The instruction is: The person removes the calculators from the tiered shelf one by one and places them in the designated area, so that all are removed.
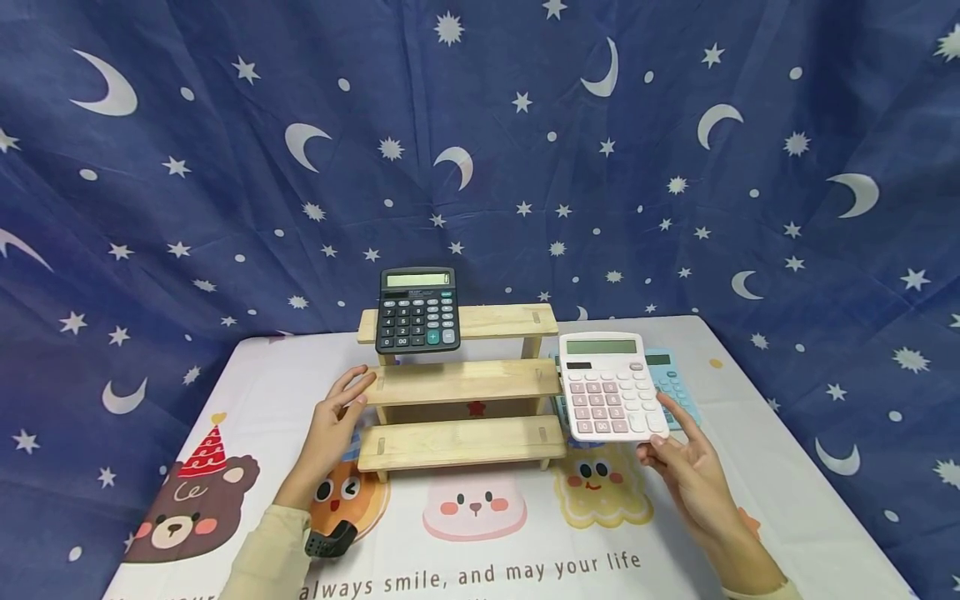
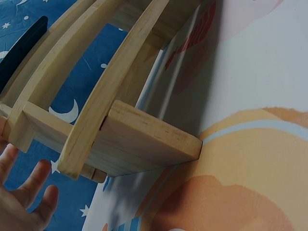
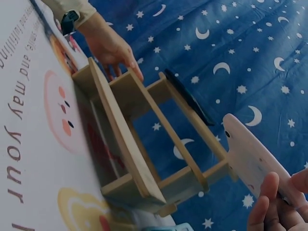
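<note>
My right hand [image 1: 686, 467] pinches a white calculator with pink keys [image 1: 609, 387] by its lower right corner, held up at the right end of the stepped wooden shelf [image 1: 465, 382]. Behind it, a blue calculator [image 1: 677, 385] lies on the table, partly hidden. On the shelf's top step a black calculator [image 1: 417, 310] leans back, its display showing. My left hand [image 1: 337, 425] touches the left end of the middle step with extended fingers. In the right wrist view, the white calculator [image 3: 255, 154] appears from its back and edge, fingers on its underside.
The table wears a white cloth [image 1: 480, 575] printed with cartoon figures and lettering. A dark blue curtain [image 1: 480, 167] with moons and stars hangs close behind the shelf. A black band [image 1: 332, 540] is on the left wrist.
</note>
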`<action>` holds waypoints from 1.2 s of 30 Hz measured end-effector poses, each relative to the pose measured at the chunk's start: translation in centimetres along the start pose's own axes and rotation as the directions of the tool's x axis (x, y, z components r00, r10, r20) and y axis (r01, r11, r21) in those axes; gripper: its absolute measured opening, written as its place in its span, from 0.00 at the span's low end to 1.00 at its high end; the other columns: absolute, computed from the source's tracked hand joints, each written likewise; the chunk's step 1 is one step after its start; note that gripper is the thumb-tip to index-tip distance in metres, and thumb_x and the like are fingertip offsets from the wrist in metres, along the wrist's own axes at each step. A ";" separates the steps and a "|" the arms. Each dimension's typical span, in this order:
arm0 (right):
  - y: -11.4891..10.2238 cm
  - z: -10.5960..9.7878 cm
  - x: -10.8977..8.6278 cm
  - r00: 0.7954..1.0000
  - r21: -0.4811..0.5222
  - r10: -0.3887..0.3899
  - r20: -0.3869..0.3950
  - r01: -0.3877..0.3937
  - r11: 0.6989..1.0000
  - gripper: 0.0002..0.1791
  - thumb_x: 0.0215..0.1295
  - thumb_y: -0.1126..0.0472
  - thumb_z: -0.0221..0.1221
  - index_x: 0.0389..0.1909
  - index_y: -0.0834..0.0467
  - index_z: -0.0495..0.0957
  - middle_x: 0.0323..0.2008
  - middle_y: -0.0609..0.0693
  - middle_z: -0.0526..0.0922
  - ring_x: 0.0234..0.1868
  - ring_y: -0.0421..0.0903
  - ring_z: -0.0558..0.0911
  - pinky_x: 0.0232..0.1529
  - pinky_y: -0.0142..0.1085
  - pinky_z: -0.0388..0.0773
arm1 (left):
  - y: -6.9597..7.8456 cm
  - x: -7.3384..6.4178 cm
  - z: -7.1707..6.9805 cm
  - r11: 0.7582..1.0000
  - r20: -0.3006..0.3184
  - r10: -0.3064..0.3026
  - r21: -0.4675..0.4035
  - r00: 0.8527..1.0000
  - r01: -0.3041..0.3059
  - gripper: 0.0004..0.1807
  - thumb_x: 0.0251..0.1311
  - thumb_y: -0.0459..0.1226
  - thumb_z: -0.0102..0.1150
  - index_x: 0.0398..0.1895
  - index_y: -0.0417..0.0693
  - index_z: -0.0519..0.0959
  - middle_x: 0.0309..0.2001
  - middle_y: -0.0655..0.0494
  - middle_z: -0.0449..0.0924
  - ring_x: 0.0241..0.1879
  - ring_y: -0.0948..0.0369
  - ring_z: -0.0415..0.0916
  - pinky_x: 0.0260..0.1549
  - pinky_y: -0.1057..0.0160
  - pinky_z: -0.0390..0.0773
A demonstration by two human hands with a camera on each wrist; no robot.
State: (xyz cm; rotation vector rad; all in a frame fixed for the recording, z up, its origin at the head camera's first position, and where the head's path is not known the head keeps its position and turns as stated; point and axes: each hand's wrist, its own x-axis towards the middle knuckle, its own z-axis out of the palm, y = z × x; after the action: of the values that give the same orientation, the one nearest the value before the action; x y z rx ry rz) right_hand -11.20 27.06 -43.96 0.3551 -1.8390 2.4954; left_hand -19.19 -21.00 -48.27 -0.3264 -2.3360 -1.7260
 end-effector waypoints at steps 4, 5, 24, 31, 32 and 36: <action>0.0 -0.5 -0.2 1.000 0.011 -0.002 0.004 0.002 1.000 0.34 0.77 0.74 0.44 0.78 0.54 0.48 0.38 0.45 0.88 0.37 0.36 0.86 0.43 0.25 0.82 | 0.0 0.0 0.0 1.000 0.002 -0.001 -0.005 1.000 0.001 0.22 0.78 0.35 0.47 0.69 0.35 0.72 0.77 0.43 0.59 0.77 0.43 0.55 0.55 0.87 0.64; 0.1 -0.7 -0.2 1.000 0.012 -0.006 0.007 0.005 1.000 0.34 0.77 0.74 0.44 0.78 0.54 0.48 0.38 0.45 0.88 0.37 0.36 0.86 0.43 0.25 0.82 | 0.0 0.0 0.0 1.000 0.003 -0.001 -0.006 1.000 0.001 0.22 0.78 0.35 0.47 0.69 0.35 0.72 0.77 0.43 0.59 0.77 0.43 0.55 0.55 0.87 0.64; 0.8 -2.6 -1.3 0.999 0.008 -0.032 0.006 0.032 0.999 0.33 0.76 0.76 0.42 0.77 0.52 0.51 0.38 0.46 0.88 0.37 0.38 0.86 0.42 0.26 0.82 | -0.2 0.1 -0.1 1.000 -0.001 -0.008 0.001 1.000 0.008 0.22 0.78 0.36 0.46 0.70 0.35 0.71 0.77 0.43 0.58 0.77 0.43 0.54 0.56 0.86 0.65; 1.5 -3.4 -1.9 0.999 0.019 -0.031 0.014 0.031 0.999 0.32 0.76 0.77 0.41 0.76 0.50 0.54 0.38 0.46 0.89 0.37 0.38 0.87 0.42 0.27 0.82 | 0.1 0.0 -0.1 1.000 -0.001 -0.008 -0.008 1.000 0.008 0.22 0.78 0.35 0.46 0.69 0.35 0.71 0.77 0.43 0.59 0.77 0.43 0.54 0.55 0.87 0.64; 1.6 -3.5 -2.0 1.000 0.012 -0.025 0.010 0.025 1.000 0.32 0.76 0.77 0.41 0.76 0.50 0.54 0.39 0.46 0.89 0.37 0.37 0.87 0.42 0.26 0.82 | 0.2 0.0 0.0 1.000 -0.001 -0.008 -0.009 1.000 0.008 0.22 0.78 0.35 0.47 0.69 0.35 0.71 0.77 0.43 0.59 0.77 0.43 0.55 0.55 0.87 0.64; 1.9 -3.7 -2.3 1.000 -0.021 0.004 -0.007 -0.004 1.000 0.32 0.77 0.76 0.42 0.76 0.51 0.53 0.39 0.45 0.88 0.38 0.37 0.86 0.43 0.26 0.82 | 0.2 -0.1 0.0 1.000 0.001 -0.002 -0.009 1.000 0.003 0.22 0.78 0.35 0.47 0.69 0.35 0.71 0.77 0.43 0.59 0.76 0.42 0.56 0.55 0.87 0.64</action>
State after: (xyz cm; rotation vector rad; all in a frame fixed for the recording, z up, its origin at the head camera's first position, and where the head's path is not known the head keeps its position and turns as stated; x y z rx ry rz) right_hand -9.87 30.29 -47.25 0.3424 -1.8633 2.4749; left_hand -19.06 -20.96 -48.15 -0.3258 -2.3304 -1.7387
